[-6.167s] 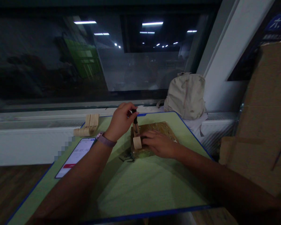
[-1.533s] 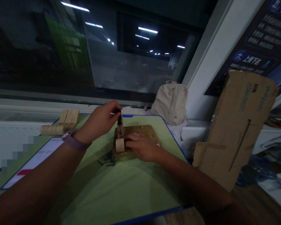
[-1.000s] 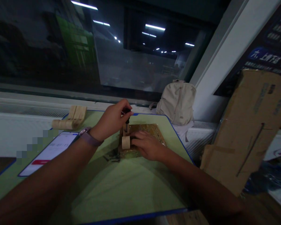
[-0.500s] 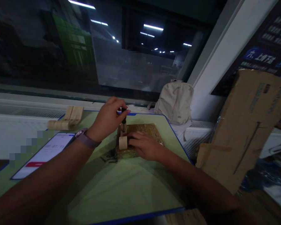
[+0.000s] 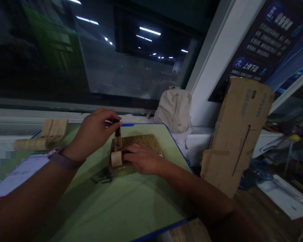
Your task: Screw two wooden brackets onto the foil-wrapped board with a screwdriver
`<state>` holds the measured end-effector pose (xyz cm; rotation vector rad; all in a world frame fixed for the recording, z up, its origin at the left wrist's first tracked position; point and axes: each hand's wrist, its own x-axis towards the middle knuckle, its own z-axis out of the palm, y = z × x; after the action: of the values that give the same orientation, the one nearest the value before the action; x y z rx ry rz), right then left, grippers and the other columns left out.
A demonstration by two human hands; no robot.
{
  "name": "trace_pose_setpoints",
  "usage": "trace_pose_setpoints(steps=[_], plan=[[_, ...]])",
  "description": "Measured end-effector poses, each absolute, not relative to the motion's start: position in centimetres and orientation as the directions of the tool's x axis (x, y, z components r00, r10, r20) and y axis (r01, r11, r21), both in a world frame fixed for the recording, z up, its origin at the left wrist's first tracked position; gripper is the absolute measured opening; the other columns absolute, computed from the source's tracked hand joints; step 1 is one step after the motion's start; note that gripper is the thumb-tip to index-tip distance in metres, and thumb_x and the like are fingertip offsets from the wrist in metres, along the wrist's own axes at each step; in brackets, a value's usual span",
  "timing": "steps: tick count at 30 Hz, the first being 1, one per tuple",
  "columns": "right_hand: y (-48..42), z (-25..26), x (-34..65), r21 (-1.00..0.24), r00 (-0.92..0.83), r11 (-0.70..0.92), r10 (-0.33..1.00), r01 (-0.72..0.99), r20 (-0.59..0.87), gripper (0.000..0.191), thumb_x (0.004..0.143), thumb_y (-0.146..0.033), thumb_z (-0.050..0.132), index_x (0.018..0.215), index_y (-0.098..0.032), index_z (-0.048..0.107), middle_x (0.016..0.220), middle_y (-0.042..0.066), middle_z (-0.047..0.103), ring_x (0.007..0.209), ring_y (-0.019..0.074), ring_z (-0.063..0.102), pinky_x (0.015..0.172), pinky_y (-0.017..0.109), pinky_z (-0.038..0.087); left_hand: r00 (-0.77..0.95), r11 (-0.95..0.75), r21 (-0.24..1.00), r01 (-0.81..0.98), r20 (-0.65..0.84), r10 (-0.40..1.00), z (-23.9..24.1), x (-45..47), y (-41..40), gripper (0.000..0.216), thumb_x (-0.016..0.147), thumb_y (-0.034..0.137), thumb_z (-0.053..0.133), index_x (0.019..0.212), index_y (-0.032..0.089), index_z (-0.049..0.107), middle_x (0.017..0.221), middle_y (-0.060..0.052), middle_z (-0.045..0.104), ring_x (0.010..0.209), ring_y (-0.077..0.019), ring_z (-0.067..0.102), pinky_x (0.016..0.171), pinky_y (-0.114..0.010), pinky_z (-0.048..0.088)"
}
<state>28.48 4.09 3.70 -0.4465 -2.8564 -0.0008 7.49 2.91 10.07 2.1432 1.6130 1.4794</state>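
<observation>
My left hand (image 5: 92,132) pinches the top of a small dark screwdriver (image 5: 117,132) that stands upright on a wooden piece with a round end (image 5: 116,157). My right hand (image 5: 138,158) lies over that wooden piece from the right, fingers curled and pressing it down. The piece rests on a brown board wrapped in shiny film (image 5: 146,143), on a green mat (image 5: 126,205). A strap sits on my left wrist.
A wooden assembly (image 5: 45,134) lies at the mat's far left, and a phone (image 5: 17,173) with a lit screen lies nearer. Small dark parts (image 5: 102,174) lie left of the board. A beige backpack (image 5: 173,107) and a tall cardboard box (image 5: 236,134) stand to the right.
The view has swung to the right, so everything sits further left in the picture. Both hands keep their hold on the screwdriver and the wooden piece.
</observation>
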Motion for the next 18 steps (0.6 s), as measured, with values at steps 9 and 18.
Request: trace_pose_setpoints(steps=[9,18], plan=[[4.4,3.04,28.64,-0.108,-0.898,0.967,0.254,0.231,0.358,0.03,0.087,-0.006,0.05,0.109,-0.019,0.064,0.119,0.009,0.063,0.106,0.0229,0.054,0.092,0.038,0.044,-0.017,-0.425,0.604,0.674,0.587,0.809,10.31,7.98,2.73,0.02,0.083,0.032,0.059,0.095,0.019,0.067,0.096,-0.006,0.07,0.084,-0.0193,0.066,0.072,-0.031,0.057],[4.33,3.2,28.6,-0.141,-0.896,0.966,0.253,0.215,0.365,0.028,0.087,-0.006,0.049,0.107,-0.019,0.064,0.128,0.01,0.062,0.111,0.0235,0.055,0.095,0.04,0.044,0.029,-0.452,0.571,0.685,0.599,0.801,10.03,8.0,2.84,0.018,0.085,0.022,0.054,0.1,0.019,0.063,0.086,-0.003,0.067,0.079,-0.0183,0.064,0.072,-0.031,0.052]])
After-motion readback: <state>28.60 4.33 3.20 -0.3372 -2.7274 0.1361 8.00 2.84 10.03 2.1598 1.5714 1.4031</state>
